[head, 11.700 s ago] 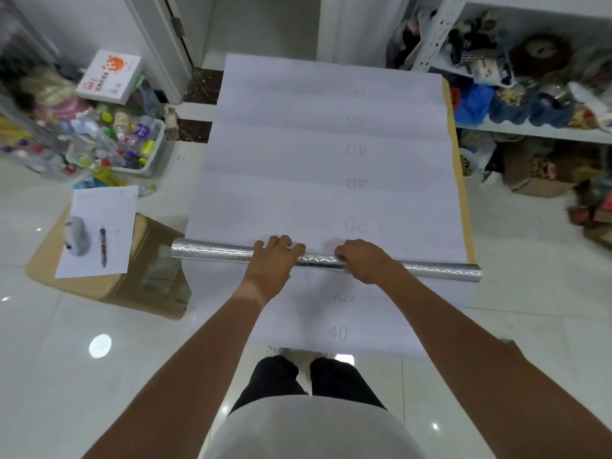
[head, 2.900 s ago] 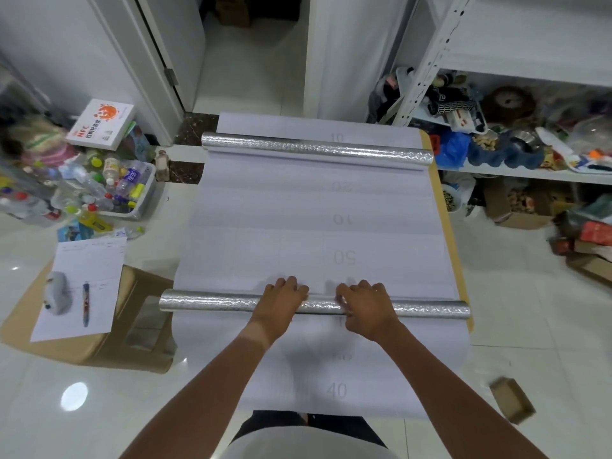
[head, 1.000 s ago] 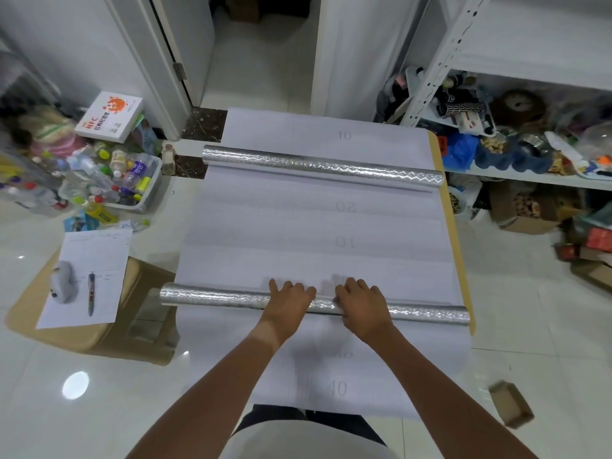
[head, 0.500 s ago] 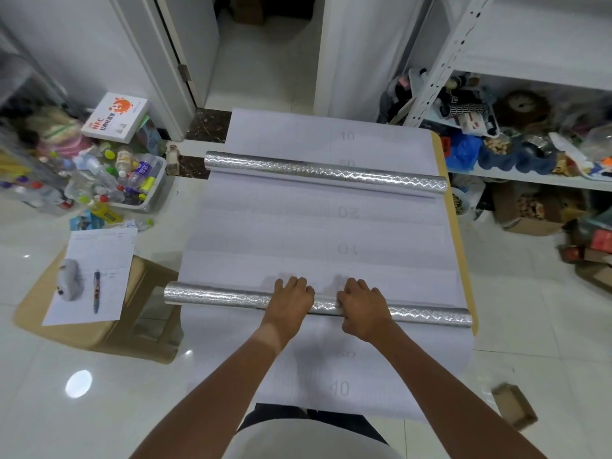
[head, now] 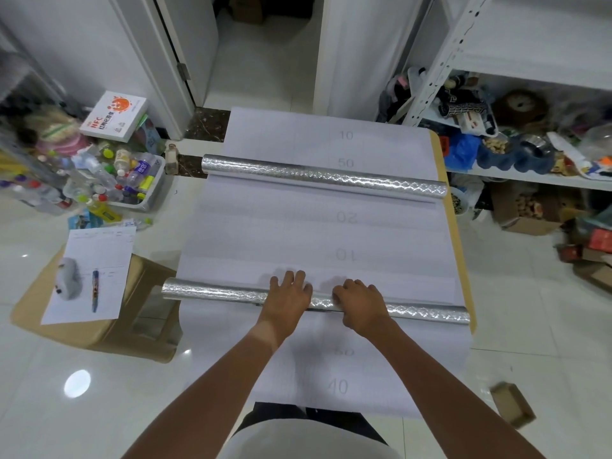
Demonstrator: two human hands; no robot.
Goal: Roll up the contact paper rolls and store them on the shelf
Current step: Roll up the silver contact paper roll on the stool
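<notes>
- Head view, leftmost item: cardboard box [head: 109, 329] on the floor, carrying a sheet of paper [head: 89, 273] with a pen [head: 95, 289] on it. Lies just beside the near roll's left end; not part of the task.
- Near roll [head: 215, 293]: silver contact paper, partly wound. Long axis runs left to right across the white backing sheet [head: 314, 233], its left end overhanging the sheet's edge, its right end slightly nearer the person. Unwound sheet extends away from the person.
- Left hand [head: 288, 293]: palm down on top of the near roll, just left of its middle. Fingers spread and fairly straight, tips reaching over the roll's far side; presses rather than grips.
- Right hand [head: 359, 299]: palm down on the same roll, just right of the left hand, a short bare stretch of roll between them. Fingers bent loosely over the top; no closed grasp is visible.
- Far roll [head: 324, 177]: second silver roll, roughly parallel to the near one, well apart, straight ahead of both hands.
- Governing relation, as judged: travel is away from the body, square to the roll's axis; both hands sit equally near, so an even push should keep the winding straight.
- Shelf [head: 530, 173]: white rack at right, crowded with oddments; storage destination, not yet used.
</notes>
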